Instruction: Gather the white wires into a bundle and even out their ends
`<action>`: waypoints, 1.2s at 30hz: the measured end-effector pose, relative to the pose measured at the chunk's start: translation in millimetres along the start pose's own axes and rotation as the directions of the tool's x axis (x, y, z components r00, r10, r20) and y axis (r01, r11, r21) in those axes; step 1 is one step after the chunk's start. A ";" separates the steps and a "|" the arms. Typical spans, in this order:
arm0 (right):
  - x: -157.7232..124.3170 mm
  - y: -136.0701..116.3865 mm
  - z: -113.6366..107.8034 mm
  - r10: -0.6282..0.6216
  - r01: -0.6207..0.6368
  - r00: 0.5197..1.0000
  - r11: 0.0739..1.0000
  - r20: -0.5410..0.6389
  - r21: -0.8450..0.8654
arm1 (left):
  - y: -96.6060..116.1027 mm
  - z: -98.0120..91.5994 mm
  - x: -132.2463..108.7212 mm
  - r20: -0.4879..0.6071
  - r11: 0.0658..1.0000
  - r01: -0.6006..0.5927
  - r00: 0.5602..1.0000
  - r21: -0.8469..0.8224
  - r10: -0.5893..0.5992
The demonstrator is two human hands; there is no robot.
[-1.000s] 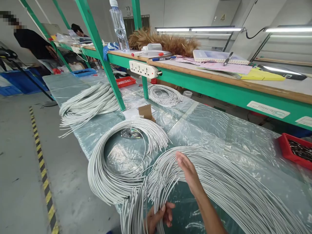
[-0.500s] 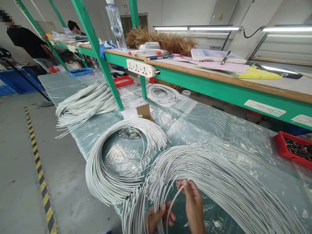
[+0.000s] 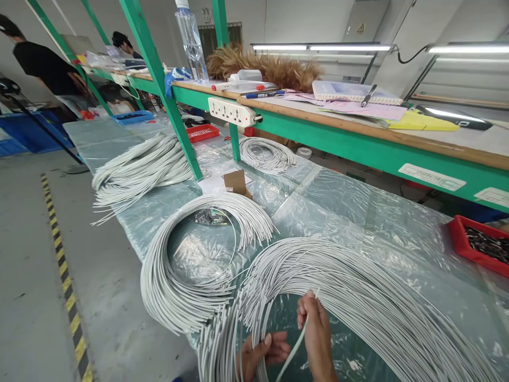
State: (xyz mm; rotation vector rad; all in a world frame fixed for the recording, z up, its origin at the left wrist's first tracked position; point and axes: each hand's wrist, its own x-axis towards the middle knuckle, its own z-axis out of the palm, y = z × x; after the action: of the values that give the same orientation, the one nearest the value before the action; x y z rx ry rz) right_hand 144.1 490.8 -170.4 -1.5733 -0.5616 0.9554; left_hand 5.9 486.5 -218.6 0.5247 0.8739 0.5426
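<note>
Your right hand point(image 3: 316, 331) has thumb and forefinger pinched tight on a single grey cable point(image 3: 293, 350). It is held clear of the large cable bundle point(image 3: 358, 276), so it hangs free toward 6 o'clock. Your left hand point(image 3: 260, 356) curls closed round the bundle's loose ends, apparently to keep them gathered. The smaller coil point(image 3: 175, 302) lies at 10 o'clock, right at the table edge point(image 3: 133, 236). Bare plastic sheet point(image 3: 358, 212) leaves room toward 1 o'clock, as far as the red bin point(image 3: 457, 239).

cable bundles point(image 3: 369, 289) 4 | red trays point(image 3: 457, 241) 2 | hands point(image 3: 316, 334) 2
</note>
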 end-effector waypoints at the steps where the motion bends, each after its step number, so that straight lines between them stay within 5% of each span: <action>1: 1.4 -0.4 -2.3 0.021 -0.020 0.999 0.999 0.039 -0.030 | -0.3 -0.4 -0.7 -0.001 1.000 -0.002 1.000 0.000 0.002; 4: 3.8 -4.6 -7.1 0.080 -0.048 0.976 0.987 0.205 -0.156 | -0.7 -1.4 -1.5 0.013 1.000 -0.010 1.000 0.015 0.010; 10: -1.4 -14.7 2.3 0.044 0.092 0.925 0.938 0.378 -0.334 | -3.2 -3.4 3.8 0.038 0.999 -0.015 0.999 0.043 0.014; 15: -1.6 -9.6 4.6 0.018 0.089 0.940 0.951 0.340 -0.295 | -2.2 -3.7 3.4 0.053 1.000 -0.009 0.999 0.029 0.008; 20: 1.1 4.4 -3.2 0.151 -0.141 0.976 0.988 0.158 -0.070 | 0.1 -4.5 -0.2 0.048 1.000 -0.022 0.999 0.018 0.021; 29: -5.4 -12.5 8.1 0.076 0.071 0.882 0.954 0.465 -0.290 | -4.2 -8.1 1.9 0.138 0.996 -0.030 0.990 0.084 0.019; 32: -3.8 -11.7 9.3 0.055 0.050 0.913 0.968 0.405 -0.245 | -8.5 -9.8 5.7 0.113 0.997 -0.034 0.993 0.070 0.026; 36: 5.2 -3.1 0.1 0.068 -0.039 0.984 0.984 0.164 -0.173 | -10.4 -11.7 5.0 0.094 0.999 -0.020 0.995 0.040 0.016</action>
State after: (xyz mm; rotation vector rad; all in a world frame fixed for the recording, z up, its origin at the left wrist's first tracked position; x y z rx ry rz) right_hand 147.3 495.7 -168.9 -1.6749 -0.7386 1.1138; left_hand 1.3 484.3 -234.2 0.5907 0.7930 0.5137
